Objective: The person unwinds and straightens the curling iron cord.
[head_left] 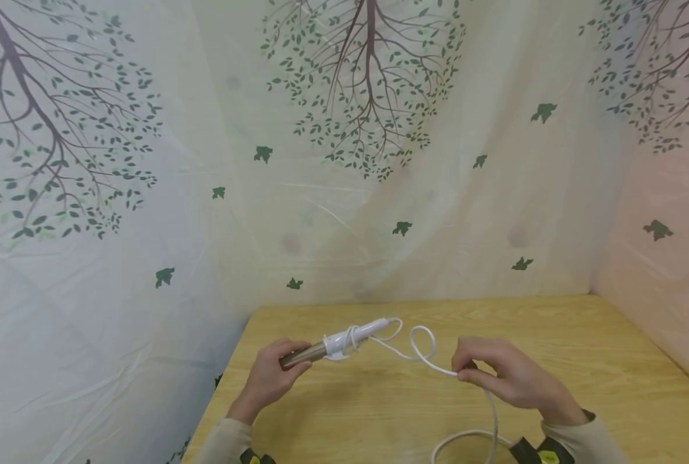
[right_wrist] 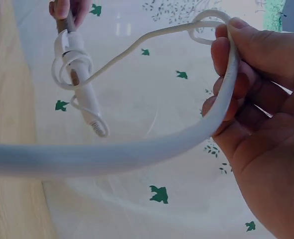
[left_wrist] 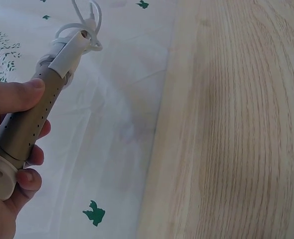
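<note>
My left hand [head_left: 269, 377] grips a curling iron [head_left: 338, 343] by its gold-brown barrel [left_wrist: 35, 114], which is dotted with small holes. The iron is held up over the table, its white handle pointing right and slightly upward. Turns of white cord [right_wrist: 87, 158] are wrapped round that handle. From there the cord makes a loose loop in the air and runs to my right hand [head_left: 512, 374], which pinches it between thumb and forefinger. In the right wrist view, more cord passes close in front of the camera.
Below my hands is a wooden table [head_left: 379, 412]. Slack cord curves down past my right hand near the table's front. A pale curtain [head_left: 344, 251] printed with trees and green leaves hangs behind the table and along both sides.
</note>
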Motion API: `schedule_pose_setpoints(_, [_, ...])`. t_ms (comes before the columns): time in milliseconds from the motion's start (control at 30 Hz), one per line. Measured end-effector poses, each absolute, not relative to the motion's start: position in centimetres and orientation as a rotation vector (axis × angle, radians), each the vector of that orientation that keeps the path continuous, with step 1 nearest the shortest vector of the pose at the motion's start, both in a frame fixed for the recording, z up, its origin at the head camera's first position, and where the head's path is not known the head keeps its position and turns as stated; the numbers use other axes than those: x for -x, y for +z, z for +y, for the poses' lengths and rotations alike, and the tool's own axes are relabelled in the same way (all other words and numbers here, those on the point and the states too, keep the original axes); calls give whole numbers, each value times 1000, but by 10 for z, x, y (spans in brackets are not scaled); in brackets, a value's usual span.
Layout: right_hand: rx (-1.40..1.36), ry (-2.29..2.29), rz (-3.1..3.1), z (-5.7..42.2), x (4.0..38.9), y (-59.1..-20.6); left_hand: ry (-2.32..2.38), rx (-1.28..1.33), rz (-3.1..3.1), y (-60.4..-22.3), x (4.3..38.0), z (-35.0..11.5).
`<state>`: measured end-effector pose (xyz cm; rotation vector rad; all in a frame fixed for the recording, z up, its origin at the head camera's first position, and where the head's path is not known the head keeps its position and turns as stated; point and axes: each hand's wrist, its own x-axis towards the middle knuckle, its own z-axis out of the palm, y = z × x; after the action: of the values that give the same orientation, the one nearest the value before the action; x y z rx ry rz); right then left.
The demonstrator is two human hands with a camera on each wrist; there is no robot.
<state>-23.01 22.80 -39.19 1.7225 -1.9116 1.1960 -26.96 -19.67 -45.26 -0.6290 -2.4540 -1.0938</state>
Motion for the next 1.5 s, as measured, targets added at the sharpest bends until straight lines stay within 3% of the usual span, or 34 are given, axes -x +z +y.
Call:
schedule_pose_setpoints(367, [-1737,1400,-1641,219,232,-377,-1046,615,-2500,-455,267,-195])
schedule_pose_setpoints(767, [-1153,1417,-1618,219,241,-382,-1097,707,-2523,-455,264,-195])
schedule_pose_setpoints(1500, [-579,914,-1883,220,271,-400,-1134,910,-2475,-461,263,-197])
